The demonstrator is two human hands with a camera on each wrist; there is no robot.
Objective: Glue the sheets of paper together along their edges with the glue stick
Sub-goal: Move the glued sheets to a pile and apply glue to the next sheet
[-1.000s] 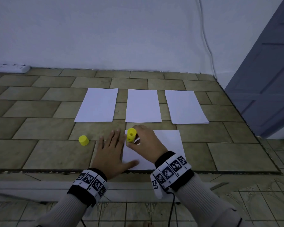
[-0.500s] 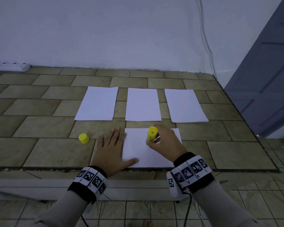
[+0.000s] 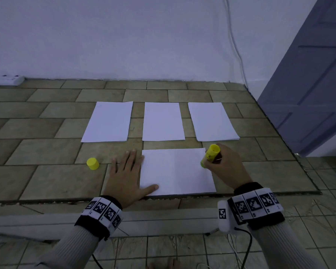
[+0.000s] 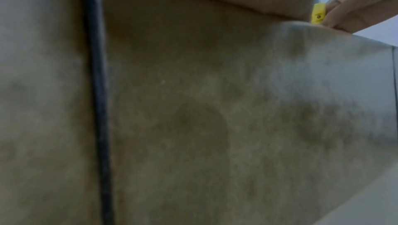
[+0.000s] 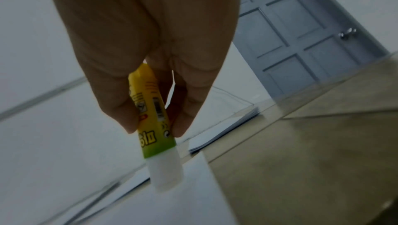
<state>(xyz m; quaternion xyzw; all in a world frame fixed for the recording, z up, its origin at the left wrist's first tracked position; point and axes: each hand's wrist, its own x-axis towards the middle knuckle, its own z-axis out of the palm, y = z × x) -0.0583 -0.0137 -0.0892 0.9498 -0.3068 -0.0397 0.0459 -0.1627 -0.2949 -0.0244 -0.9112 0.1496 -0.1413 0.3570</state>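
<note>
A white sheet [image 3: 175, 171] lies crosswise near the front edge of the tiled ledge [image 3: 47, 177]. My left hand [image 3: 124, 177] lies flat, fingers straight, pressing its left edge, thumb on the paper. My right hand [image 3: 221, 166] grips a yellow glue stick [image 3: 210, 155], tip down at the sheet's far right corner; the white glue end [image 5: 165, 174] touches the paper [image 5: 150, 203]. The stick [image 4: 317, 14] also shows in the left wrist view. Its yellow cap [image 3: 93, 163] stands left of my left hand. Three more sheets lie behind: left [image 3: 109, 122], middle [image 3: 162, 121], right [image 3: 211, 121].
A white wall rises behind the ledge, with a power strip [image 3: 5, 80] at the far left and a cable [image 3: 235, 45] down the wall. A grey door [image 3: 308, 74] stands to the right. The ledge's front edge drops to a tiled floor [image 3: 182, 249].
My right hand has slid the glue stick rightward along the near sheet's far edge, from its left part to its right corner. The left hand has stayed flat in place.
</note>
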